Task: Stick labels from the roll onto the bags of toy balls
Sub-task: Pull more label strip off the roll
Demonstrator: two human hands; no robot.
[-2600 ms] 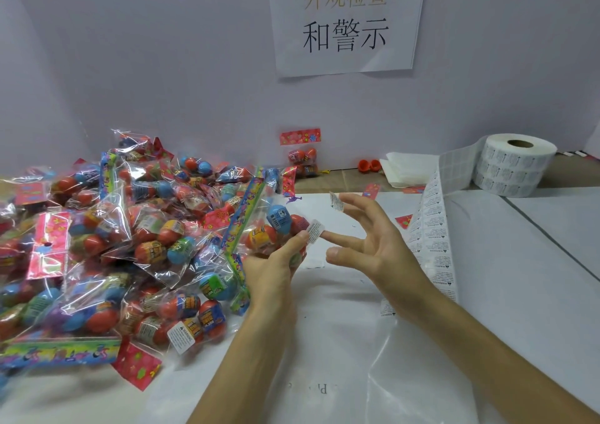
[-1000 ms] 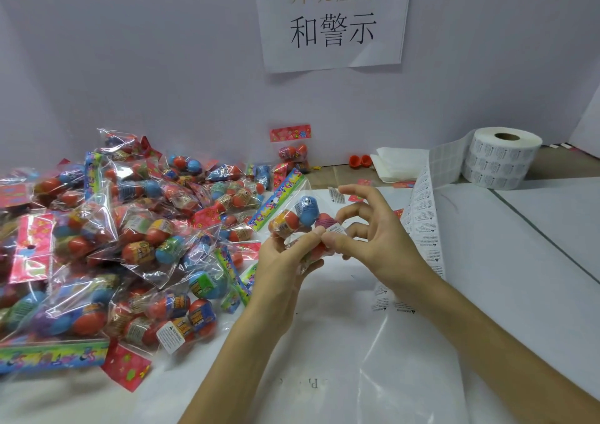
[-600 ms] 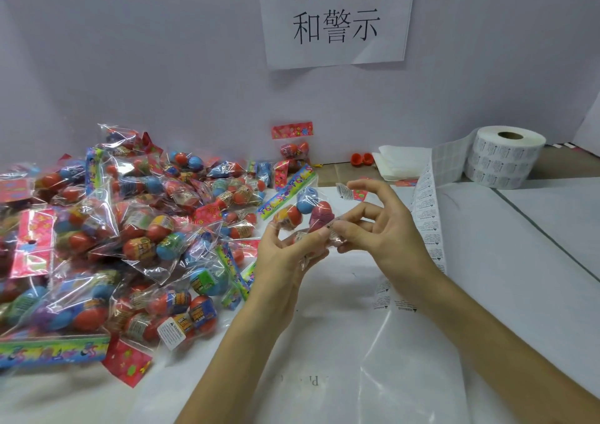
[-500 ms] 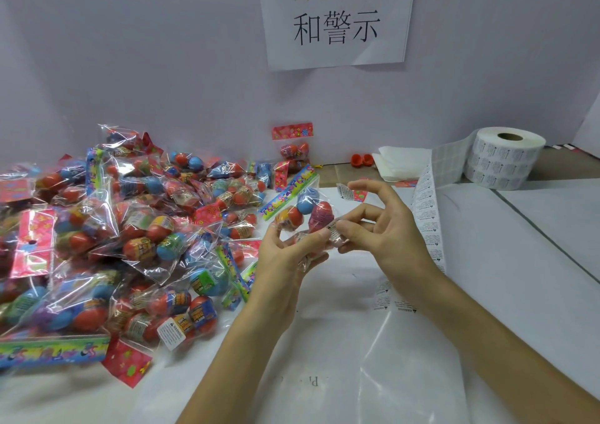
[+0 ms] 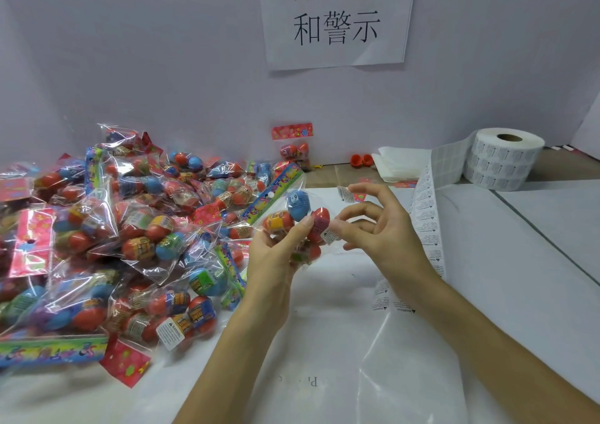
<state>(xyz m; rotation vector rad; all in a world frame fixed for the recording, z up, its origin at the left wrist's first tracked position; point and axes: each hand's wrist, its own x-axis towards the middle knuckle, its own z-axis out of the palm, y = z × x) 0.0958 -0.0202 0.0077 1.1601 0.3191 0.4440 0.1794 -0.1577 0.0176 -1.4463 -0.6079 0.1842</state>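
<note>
Left hand [image 5: 276,261]: fingers curled round a bag [image 5: 293,209] of toy balls, held up off the counter [image 5: 535,245] near its middle. A white label [image 5: 329,237] sits on the bag's right face, over a red ball. Right hand [image 5: 389,235]: fingers spread and loosely bent, gripping nothing, thumb tip just beside that label. A spare label [image 5: 343,194] clings to the index fingertip.

Step looks like pressing the label down. To do it well, keep the film taut over the ball with the left hand, rub the thumb pad edge to edge so no corner lifts, and keep the spare label away from the crinkly film.

Strip [image 5: 425,215] of labels trails behind the right hand to the roll [image 5: 505,160] at the far right corner. Pile [image 5: 136,241] of bags fills the left side.
</note>
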